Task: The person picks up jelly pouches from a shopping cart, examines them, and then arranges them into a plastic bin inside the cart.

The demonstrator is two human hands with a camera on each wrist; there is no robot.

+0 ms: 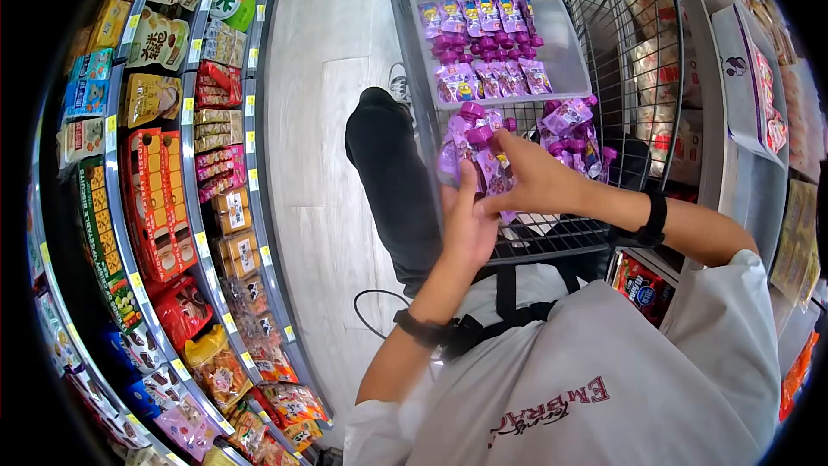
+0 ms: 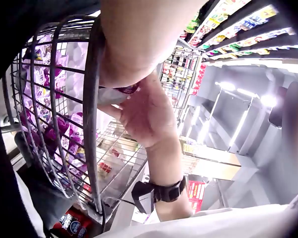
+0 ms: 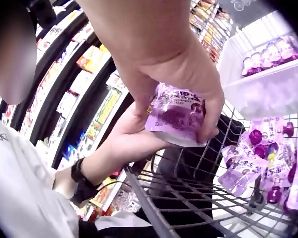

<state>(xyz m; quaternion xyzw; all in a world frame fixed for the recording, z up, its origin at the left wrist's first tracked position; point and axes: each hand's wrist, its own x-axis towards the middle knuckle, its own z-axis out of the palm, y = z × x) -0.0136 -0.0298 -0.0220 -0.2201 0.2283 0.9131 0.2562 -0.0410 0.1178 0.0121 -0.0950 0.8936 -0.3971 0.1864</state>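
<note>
My right hand (image 1: pixel 539 174) grips a purple spouted jelly pouch (image 3: pixel 176 116) from above, fingers round its side. Beneath and beside it, my left hand (image 1: pixel 470 229) holds the same pouch, thumb raised along it in the head view; some of its fingers are hidden. More pouches with purple screw caps (image 1: pixel 474 121) overlap the hands just ahead. A clear plastic bin (image 1: pixel 565 34) holds rows of such pouches, caps turned to the middle. Right of the hands lies a loose heap of pouches (image 1: pixel 569 125) in the black wire shopping cart (image 1: pixel 625 103).
Snack shelves (image 1: pixel 194 164) run along the left side, across a pale floor (image 1: pixel 315 173). A shelf with packaged goods (image 1: pixel 759 78) stands close on the right of the cart. The cart's near rim (image 2: pixel 92 109) crosses close by the forearms.
</note>
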